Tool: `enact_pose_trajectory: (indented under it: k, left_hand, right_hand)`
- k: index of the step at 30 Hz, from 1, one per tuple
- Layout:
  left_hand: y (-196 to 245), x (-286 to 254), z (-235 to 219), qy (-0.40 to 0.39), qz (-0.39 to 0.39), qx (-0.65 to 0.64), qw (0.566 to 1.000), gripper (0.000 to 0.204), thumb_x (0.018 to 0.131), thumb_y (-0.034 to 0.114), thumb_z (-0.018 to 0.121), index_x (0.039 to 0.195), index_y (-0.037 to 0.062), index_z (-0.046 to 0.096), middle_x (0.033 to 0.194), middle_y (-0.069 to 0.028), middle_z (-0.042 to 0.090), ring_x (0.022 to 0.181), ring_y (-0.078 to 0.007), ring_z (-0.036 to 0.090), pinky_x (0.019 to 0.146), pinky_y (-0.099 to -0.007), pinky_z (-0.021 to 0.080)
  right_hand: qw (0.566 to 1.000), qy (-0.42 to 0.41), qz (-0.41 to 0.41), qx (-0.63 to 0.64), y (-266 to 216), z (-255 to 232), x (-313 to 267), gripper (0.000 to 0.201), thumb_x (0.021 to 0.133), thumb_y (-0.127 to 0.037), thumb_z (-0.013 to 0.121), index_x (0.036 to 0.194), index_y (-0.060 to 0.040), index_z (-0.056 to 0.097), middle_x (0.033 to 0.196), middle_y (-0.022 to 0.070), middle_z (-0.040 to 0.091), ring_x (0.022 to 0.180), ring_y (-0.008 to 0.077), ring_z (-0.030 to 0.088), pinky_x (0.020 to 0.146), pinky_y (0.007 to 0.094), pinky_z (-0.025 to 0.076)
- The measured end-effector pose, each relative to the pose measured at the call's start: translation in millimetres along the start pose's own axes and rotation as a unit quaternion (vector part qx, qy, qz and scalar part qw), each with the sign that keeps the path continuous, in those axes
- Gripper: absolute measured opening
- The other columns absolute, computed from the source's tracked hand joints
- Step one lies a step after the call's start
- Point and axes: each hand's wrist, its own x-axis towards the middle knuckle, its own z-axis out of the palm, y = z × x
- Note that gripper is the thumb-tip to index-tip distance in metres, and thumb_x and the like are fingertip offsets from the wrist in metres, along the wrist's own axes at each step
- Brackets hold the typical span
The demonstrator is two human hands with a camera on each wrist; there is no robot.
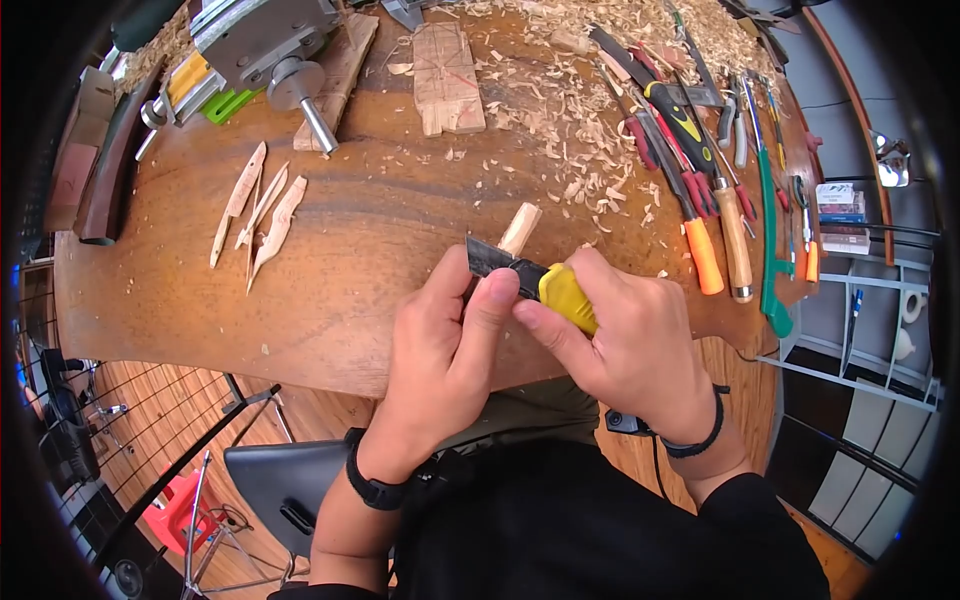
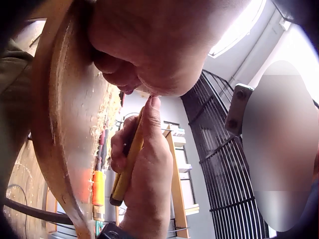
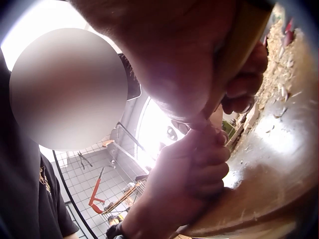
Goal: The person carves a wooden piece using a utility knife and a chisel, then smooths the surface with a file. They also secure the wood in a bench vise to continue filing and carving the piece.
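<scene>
My right hand [image 1: 635, 335] grips a utility knife by its yellow handle [image 1: 566, 298], its dark blade [image 1: 486, 257] pointing left. Fingers of my left hand [image 1: 440, 350] curl round a small pale wood piece [image 1: 520, 228], whose upper end sticks out beyond the blade. The left thumb presses against the knife near the base of the blade. Whether the blade's edge touches the wood is hidden. In the left wrist view the right hand [image 2: 152, 164] holds the yellow handle [image 2: 130, 172]; in the right wrist view the left hand [image 3: 184, 174] meets the right hand [image 3: 169, 64].
Carved wood pieces [image 1: 280, 222] lie on the left of the table [image 1: 350, 240]. A metal vise [image 1: 262, 45] and a flat board [image 1: 447, 80] are at the back. Shavings [image 1: 590, 180] spread across the back right, beside files and other tools [image 1: 735, 240]. The table's front edge is below the hands.
</scene>
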Motion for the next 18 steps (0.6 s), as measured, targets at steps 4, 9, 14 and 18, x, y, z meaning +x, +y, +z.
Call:
enact_pose_trajectory:
  k: [4,9,14,18]
  left_hand:
    - [11.3,1.8,3.3,0.006,-0.056,0.036,0.998,0.028,0.102,0.025,0.061,0.088,0.0012,0.057,0.065,-0.0034,0.05,0.063,-0.0067,0.043,0.055,-0.0268,0.038]
    - [10.1,-4.5,3.5,0.008,-0.067,0.118,0.991,0.028,0.101,0.026,0.063,0.089,0.0024,0.058,0.065,0.0008,0.049,0.063,-0.0048,0.042,0.055,-0.025,0.037]
    - [13.5,-2.2,2.6,0.006,-0.094,-0.007,0.995,0.025,0.104,0.024,0.057,0.101,0.0003,0.061,0.069,-0.0007,0.053,0.066,-0.0067,0.047,0.059,-0.0261,0.04]
    - [0.3,-4.2,2.8,-0.009,-0.07,0.008,0.998,0.025,0.104,0.023,0.055,0.106,-0.0013,0.063,0.073,-0.0043,0.057,0.066,-0.0096,0.051,0.061,-0.0274,0.042]
  right_hand:
    - [0.999,0.039,0.024,-0.011,2.5,-0.9,-0.9,0.042,0.092,-0.043,0.07,0.083,-0.0049,0.055,0.064,0.0162,0.064,0.058,0.0371,0.066,0.049,0.0446,0.049]
    - [0.994,0.049,0.097,0.017,19.5,-9.8,1.7,0.043,0.094,-0.044,0.069,0.083,-0.0046,0.055,0.058,0.0156,0.06,0.054,0.0372,0.064,0.047,0.0443,0.047]
    - [0.994,0.031,0.075,0.074,22.1,-5.6,-4.6,0.043,0.094,-0.044,0.068,0.083,-0.0046,0.055,0.058,0.0156,0.059,0.053,0.0374,0.063,0.047,0.0439,0.047]
    - [0.995,0.003,0.01,0.095,22.1,2.7,-6.6,0.043,0.093,-0.043,0.069,0.083,-0.0039,0.057,0.061,0.0169,0.061,0.055,0.0382,0.064,0.049,0.0449,0.048]
